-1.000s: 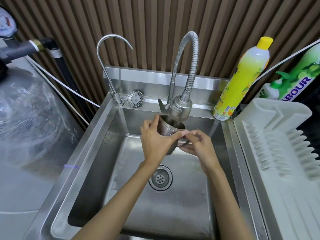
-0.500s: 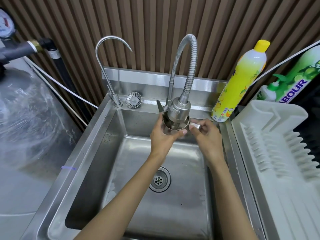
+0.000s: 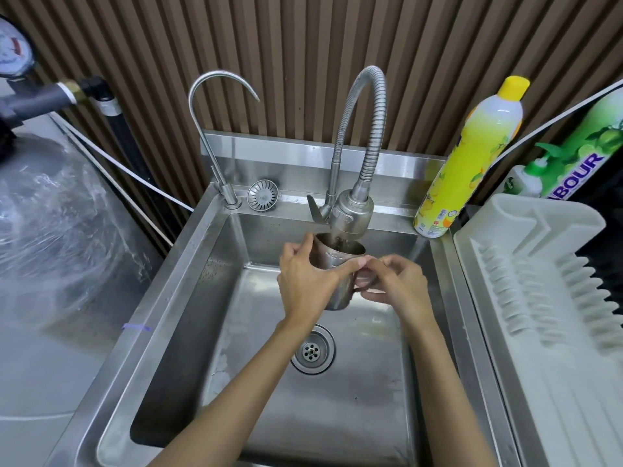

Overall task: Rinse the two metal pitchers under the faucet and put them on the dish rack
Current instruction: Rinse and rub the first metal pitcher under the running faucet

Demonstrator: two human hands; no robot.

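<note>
my left hand (image 3: 308, 281) wraps metal pitcher (image 3: 337, 267) | right hand (image 3: 392, 284) pinches its handle | pitcher upright under faucet head (image 3: 350, 214), over sink (image 3: 188, 281) | risk: wet steel slips, splashing | dish rack (image 3: 539, 298) empty

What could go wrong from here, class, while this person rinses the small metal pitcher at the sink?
1. The steel pitcher sits close under the flexible faucet's head; its rim may knock it.
2. Wet fingers of the left hand and right hand may slip, dropping it into the steel sink.
</note>
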